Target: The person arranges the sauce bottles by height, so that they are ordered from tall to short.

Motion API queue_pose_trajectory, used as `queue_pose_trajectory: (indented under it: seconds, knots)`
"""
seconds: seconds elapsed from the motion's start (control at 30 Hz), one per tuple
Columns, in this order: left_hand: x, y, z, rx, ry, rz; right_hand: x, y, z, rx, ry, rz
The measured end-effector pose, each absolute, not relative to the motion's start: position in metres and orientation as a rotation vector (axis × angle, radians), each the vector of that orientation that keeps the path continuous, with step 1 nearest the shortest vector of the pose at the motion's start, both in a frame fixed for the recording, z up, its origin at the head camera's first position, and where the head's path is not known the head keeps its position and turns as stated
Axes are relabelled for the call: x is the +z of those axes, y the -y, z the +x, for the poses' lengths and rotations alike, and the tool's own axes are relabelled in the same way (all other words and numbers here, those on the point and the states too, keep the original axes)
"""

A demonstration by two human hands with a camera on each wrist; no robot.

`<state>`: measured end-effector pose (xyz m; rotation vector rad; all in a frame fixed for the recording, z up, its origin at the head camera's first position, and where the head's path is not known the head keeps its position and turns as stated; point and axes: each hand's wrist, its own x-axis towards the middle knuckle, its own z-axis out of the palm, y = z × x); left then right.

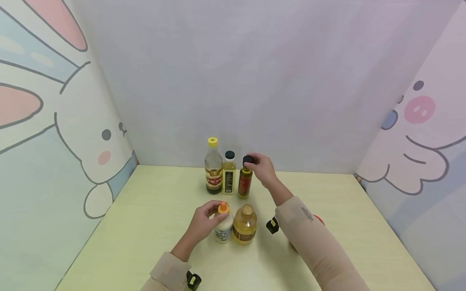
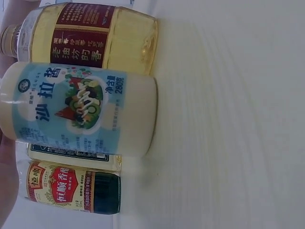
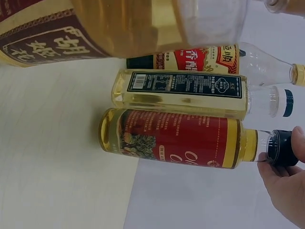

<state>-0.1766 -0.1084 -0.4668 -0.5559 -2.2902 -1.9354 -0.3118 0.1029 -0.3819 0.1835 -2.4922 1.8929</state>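
Our right hand (image 1: 263,169) pinches the black cap (image 1: 248,159) of the red bottle (image 1: 244,184) between thumb and fingers, reaching it from the right. The bottle drops straight below those fingertips, its long axis upright or nearly so (it runs sideways in the right wrist view only because that camera is turned). We cannot tell for certain whether its base bears on the table (image 1: 164,226). This hand is plainly the nearer one to it; our left hand (image 1: 204,220) is closer to us, thumb and fingers curled round the orange cap (image 1: 223,207) of the sauce bottle (image 1: 223,232), which also stands upright.

The red bottle is slim and clear-necked, with a deep red label, a band of fruit-like pictures low down and yellowish liquid showing at neck and foot. The sauce bottle is squat and creamy, its pale blue label showing a bowl of salad.

Outward from there, the oil jug (image 1: 245,226) sits just right of the sauce. In the back row, the pale bottle (image 1: 229,178) is just left of the red one, then the taller vinegar (image 1: 213,169).
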Motion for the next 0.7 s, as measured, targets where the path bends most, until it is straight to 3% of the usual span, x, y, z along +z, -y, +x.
queue_pose_trajectory:
  seconds: [0.7]
  knots:
    - [-0.4685,0.1076,-0.1768,-1.943,2.290,-0.538,-0.3925,-0.0943,-0.3213,1.953,2.469,0.224]
